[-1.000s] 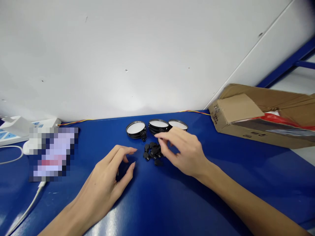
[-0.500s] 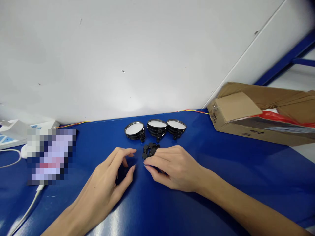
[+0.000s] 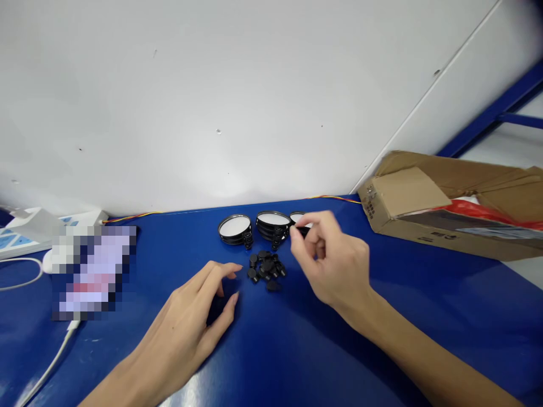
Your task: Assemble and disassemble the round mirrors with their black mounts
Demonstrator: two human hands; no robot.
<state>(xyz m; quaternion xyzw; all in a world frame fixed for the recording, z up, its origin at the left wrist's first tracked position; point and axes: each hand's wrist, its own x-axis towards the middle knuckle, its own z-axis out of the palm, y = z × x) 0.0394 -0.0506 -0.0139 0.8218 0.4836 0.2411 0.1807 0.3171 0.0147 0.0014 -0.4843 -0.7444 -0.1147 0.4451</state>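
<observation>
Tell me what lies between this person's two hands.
In the head camera's view, a small heap of black pieces lies on the blue table between the left hand and the right hand.

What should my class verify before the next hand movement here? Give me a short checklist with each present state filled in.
1. Left hand unloaded: ok; thumb and fingers are parted, with nothing visible between them.
2. Right hand unloaded: cannot tell; thumb and forefinger tips nearly meet, and anything small there is hidden.
3. Small black parts uncovered: ok; the loose cluster shows between the hands.
4. All three pale-faced round pieces fully visible: not ok; the right hand partly covers the rightmost.
5. Cardboard box clear of the hands: ok; it stands apart, to the right.
</observation>
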